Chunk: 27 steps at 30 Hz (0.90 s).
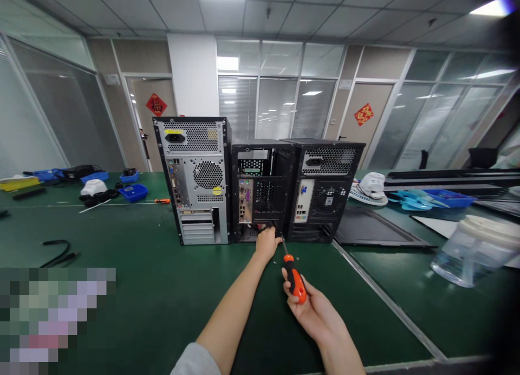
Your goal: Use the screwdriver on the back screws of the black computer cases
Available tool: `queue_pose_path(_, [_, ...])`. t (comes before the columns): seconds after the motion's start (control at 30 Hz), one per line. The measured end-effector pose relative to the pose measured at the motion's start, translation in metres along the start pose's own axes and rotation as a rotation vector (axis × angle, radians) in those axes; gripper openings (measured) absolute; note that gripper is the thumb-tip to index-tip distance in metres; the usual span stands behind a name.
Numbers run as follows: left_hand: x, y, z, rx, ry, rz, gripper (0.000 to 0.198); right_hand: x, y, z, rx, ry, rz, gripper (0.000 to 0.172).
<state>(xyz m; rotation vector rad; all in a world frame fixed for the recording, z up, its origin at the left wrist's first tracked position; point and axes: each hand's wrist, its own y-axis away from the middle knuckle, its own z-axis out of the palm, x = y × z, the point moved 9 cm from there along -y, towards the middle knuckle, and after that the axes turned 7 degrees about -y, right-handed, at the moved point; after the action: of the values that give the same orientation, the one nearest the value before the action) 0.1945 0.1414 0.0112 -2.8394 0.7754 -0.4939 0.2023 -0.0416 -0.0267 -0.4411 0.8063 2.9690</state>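
Three computer tower cases stand with their backs toward me on a green table (134, 277): a silver-backed one (195, 180) at the left, a black open one (262, 188) in the middle, another black one (325, 188) at the right. My left hand (266, 242) reaches to the bottom rear of the middle case, fingers curled against it; what they grip is hidden. My right hand (311, 307) is closed round the orange-and-black handle of a screwdriver (293, 275), whose tip points at the lower edge of the middle case.
A removed black side panel (374, 228) lies flat right of the cases. A clear plastic container (475, 250) lies at the right. Blue bins (134, 192), cables (60, 251) and a white object (93, 187) sit at the far left. Glass office partitions stand behind.
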Motion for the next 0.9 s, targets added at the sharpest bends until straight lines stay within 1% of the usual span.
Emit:
queue_pose_path(0.07, [0.000,0.000,-0.001,0.001,0.000,0.004,0.027,-0.004,0.001,0.002,-0.010,0.053,-0.046,0.019])
queue_pose_path(0.17, [0.001,0.001,-0.001,-0.004,-0.001,0.006,0.026,-0.006,0.002,0.007,-0.059,0.139,-0.092,0.017])
queue_pose_path(0.27, [0.001,0.001,-0.001,-0.011,-0.003,0.004,0.026,-0.013,0.005,0.012,-0.101,0.291,-0.204,0.017])
queue_pose_path(0.37, [0.000,0.000,0.000,-0.012,-0.002,0.005,0.027,-0.021,0.010,0.018,-0.118,0.407,-0.340,0.031])
queue_pose_path(0.47, [0.000,0.000,0.001,-0.011,0.001,0.007,0.027,-0.025,0.014,0.020,-0.103,0.468,-0.408,0.041])
queue_pose_path(0.6, [0.001,0.000,0.000,-0.012,0.001,0.006,0.028,-0.032,0.016,0.024,-0.077,0.712,-0.532,0.053])
queue_pose_path(0.67, [0.001,0.001,-0.001,-0.014,0.001,0.004,0.027,-0.035,0.014,0.023,-0.061,0.782,-0.579,0.058])
queue_pose_path(0.73, [0.001,0.001,-0.001,-0.015,0.001,0.002,0.026,-0.037,0.012,0.020,-0.037,0.807,-0.605,0.056])
queue_pose_path(0.9, [0.001,0.000,-0.001,-0.006,-0.003,0.005,0.027,-0.034,0.013,0.016,0.003,0.874,-0.621,0.041])
